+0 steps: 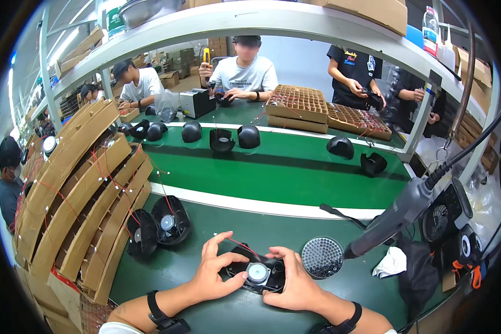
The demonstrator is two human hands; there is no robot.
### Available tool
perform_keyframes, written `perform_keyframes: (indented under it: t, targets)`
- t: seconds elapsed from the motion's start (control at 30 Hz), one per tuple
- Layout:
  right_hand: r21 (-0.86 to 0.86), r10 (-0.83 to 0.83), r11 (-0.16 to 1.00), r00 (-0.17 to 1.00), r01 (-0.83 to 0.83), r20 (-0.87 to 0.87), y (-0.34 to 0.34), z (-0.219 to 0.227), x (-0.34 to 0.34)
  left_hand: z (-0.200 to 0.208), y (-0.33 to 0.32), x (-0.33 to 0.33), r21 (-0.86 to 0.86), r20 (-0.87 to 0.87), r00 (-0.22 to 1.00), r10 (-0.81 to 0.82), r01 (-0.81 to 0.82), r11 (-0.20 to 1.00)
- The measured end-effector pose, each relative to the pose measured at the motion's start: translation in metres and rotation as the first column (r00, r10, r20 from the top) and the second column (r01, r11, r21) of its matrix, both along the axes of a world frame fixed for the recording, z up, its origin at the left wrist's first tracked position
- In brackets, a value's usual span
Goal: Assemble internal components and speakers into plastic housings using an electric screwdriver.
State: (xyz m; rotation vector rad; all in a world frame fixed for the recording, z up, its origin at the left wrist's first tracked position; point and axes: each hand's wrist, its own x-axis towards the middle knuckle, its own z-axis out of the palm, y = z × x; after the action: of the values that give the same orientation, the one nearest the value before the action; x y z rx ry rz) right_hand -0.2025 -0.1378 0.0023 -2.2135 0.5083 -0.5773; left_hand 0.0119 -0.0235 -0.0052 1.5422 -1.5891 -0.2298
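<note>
A black curved plastic housing (279,268) lies on the green worktable in front of me. In it sits a small round speaker (257,272) with a silver-grey back and a thin red wire. My left hand (220,270) has its thumb and index finger at the speaker's left side, the other fingers raised. My right hand (295,281) grips the housing's right end, fingers over the far edge and thumb at the near edge. Just right of it lies a round plate (323,257) dotted with small holes. Two more black housings (170,221) stand at the left, with a speaker visible in one.
An electric screwdriver (392,218) hangs at the right, beside a crumpled white tissue (391,262). Stacked cardboard trays (89,217) with red wires rise at the left. Black shells ride a green conveyor belt (261,172); co-workers sit and stand beyond it.
</note>
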Motion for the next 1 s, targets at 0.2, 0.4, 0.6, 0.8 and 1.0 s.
perform_keyframes:
  t: [0.2, 0.4, 0.6, 0.8, 1.0]
  targets:
    - [-0.093, 0.111, 0.990, 0.990, -0.103, 0.087, 0.004, -0.013, 0.001, -0.002, 0.006, -0.011, -0.025, 0.032, 0.999, -0.014, 0.015, 1.000]
    - [-0.116, 0.154, 0.983, 0.980, -0.140, 0.123, 0.001, -0.015, 0.001, 0.012, 0.010, -0.008, 0.204, 0.026, 0.995, -0.093, 0.086, 0.975]
    - [-0.060, 0.180, 0.983, 0.971, -0.173, 0.157, -0.001, -0.018, 0.005, 0.010, 0.005, 0.000, 0.138, -0.134, 0.979, -0.156, 0.174, 0.975]
    - [-0.185, 0.149, 0.976, 0.971, -0.115, 0.185, 0.008, -0.001, -0.002, 0.005, 0.008, -0.013, 0.098, -0.250, 0.958, -0.142, 0.171, 0.980]
    - [-0.511, 0.089, 0.857, 0.995, -0.058, 0.035, 0.009, 0.000, -0.015, -0.011, 0.007, -0.009, 0.125, -0.221, 0.972, -0.080, 0.110, 0.986]
